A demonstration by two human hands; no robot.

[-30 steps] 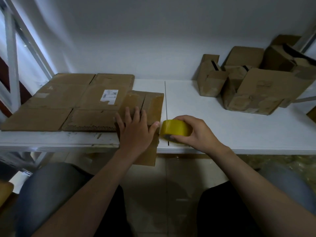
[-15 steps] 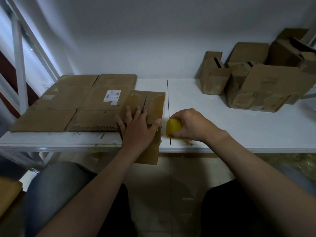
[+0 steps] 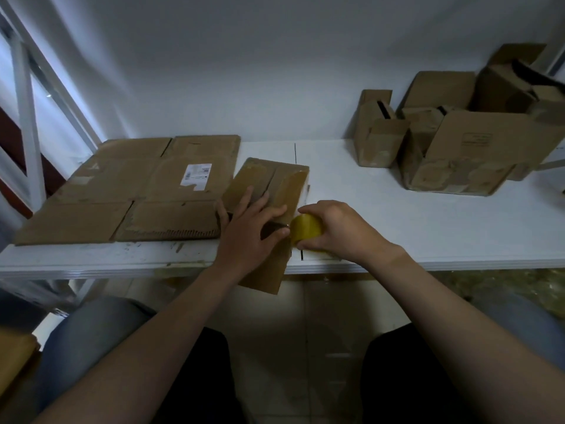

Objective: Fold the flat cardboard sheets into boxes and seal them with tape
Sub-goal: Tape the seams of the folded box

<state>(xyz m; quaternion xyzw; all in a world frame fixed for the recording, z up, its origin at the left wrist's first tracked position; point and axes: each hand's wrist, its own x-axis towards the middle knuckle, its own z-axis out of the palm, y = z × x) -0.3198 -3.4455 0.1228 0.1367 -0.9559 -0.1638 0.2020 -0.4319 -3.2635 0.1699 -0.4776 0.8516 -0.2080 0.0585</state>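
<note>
A small brown cardboard box (image 3: 275, 185) lies on the white table (image 3: 428, 221), its near end hanging over the front edge. My left hand (image 3: 249, 231) presses flat on its flaps, fingers spread, thumb toward the tape. My right hand (image 3: 339, 229) grips a yellow tape roll (image 3: 305, 229) held against the box's right side, next to my left thumb. A large flat cardboard sheet (image 3: 122, 191) with a white label lies to the left of the box.
Several folded cardboard boxes (image 3: 458, 148) are piled at the back right of the table. A white metal frame (image 3: 27, 117) stands at the left. My knees are below the table's front edge. A wall closes the back.
My right hand has brought the tape roll left, from a gap beside the box to touching its side by my left thumb. The left hand stays pressed on the flaps.
</note>
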